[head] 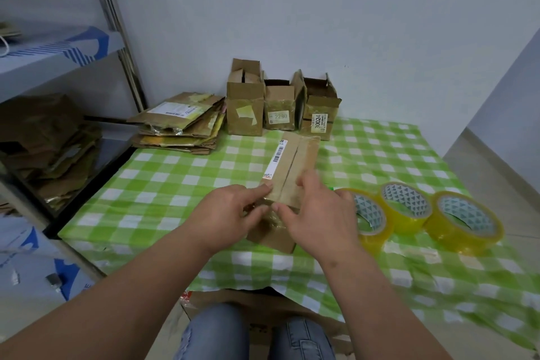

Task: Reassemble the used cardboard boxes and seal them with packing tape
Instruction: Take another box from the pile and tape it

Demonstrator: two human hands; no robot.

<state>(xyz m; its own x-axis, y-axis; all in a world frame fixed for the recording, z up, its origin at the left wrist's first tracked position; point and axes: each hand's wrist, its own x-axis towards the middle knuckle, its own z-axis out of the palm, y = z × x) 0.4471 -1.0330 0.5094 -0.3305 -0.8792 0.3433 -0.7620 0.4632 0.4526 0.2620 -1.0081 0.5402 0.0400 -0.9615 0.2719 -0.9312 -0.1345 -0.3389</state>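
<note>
Long cardboard box [287, 172] lies on the green-checked tablecloth [163, 181] near the front edge's middle, long axis running away from the person; top flaps closed w/ a dark seam down the centre, barcode label strip along its left side. L hand [230, 215] at the box's near left corner: index finger straight along the top face, remaining fingers curled vs. the near end, which carries glossy tape. R hand [318, 213] at the near right: fingers laid over the top flap, thumb pointing left across the near end; motion blur, so exact grip cannot tell. Three rolls of yellow packing tape [406, 207] stand on edge in a row just right of the R hand, nearest roll partly hidden behind it. At back edge: three upright open boxes [280, 108], two w/ number labels, side by side. Stack of flattened boxes [181, 123] at the back-left corner.
</note>
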